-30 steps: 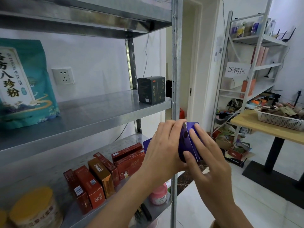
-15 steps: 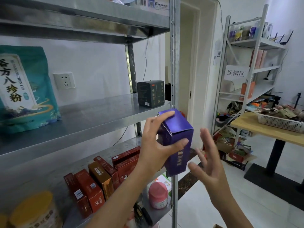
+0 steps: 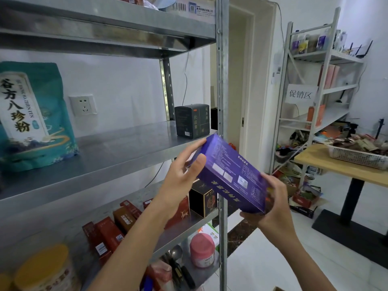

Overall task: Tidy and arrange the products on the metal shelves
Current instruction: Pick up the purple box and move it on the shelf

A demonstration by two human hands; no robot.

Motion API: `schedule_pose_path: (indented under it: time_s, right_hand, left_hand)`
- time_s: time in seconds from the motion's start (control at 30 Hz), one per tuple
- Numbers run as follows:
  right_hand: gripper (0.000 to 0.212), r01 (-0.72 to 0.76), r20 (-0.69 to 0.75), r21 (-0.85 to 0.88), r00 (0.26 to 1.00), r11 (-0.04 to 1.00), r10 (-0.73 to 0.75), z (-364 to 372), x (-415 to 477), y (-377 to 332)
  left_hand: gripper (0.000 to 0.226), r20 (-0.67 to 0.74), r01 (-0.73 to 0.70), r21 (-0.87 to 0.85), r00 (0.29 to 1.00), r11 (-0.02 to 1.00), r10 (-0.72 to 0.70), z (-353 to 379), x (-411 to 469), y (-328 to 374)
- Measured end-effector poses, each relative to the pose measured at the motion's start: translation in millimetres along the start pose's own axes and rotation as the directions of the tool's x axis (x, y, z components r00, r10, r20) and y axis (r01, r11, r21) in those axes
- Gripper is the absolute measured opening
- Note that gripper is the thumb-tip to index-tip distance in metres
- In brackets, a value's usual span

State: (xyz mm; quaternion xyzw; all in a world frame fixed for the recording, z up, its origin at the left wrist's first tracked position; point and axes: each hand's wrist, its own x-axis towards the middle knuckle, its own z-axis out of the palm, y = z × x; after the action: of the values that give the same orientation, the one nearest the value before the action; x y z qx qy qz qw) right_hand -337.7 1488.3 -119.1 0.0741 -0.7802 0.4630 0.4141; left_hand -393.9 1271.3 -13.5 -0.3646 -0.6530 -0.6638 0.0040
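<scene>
Holding a glossy purple carton (image 3: 228, 175) tilted at frame ctr, just in front of the brushed-steel shelf (image 3: 117, 152): left hand (image 3: 178, 181) fingers curl round its upper end, right hand (image 3: 273, 204) fingers clamp the lower. Teal pouch (image 3: 31, 114) upper left; white floor tiles (image 3: 262, 259) & wood tabletop (image 3: 336, 164) far right.

Small shop stockroom — metal shelves (image 3: 117, 148) of boxed goods, promotion sign (image 3: 300, 93).

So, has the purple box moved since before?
Yes: the purple box tipped over, its lower end right of the shelf post, in the right hand.
</scene>
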Motion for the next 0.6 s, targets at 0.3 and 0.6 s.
schedule_pose_path:
  time_s: [0.3,0.6]
  right_hand:
    - [0.099,0.121,-0.046,-0.171,0.99,0.978,-0.13,-6.4,3.6,-7.8]
    - [0.111,-0.544,0.436,0.709,0.838,0.449,0.327,-18.3,-2.1,-39.6]
  left_hand:
    - [0.028,-0.285,0.061,0.027,0.957,0.998,-0.051,17.0,3.7,-15.8]
    - [0.029,-0.406,0.159,-0.083,0.896,0.984,-0.179,27.8,6.9,-26.6]
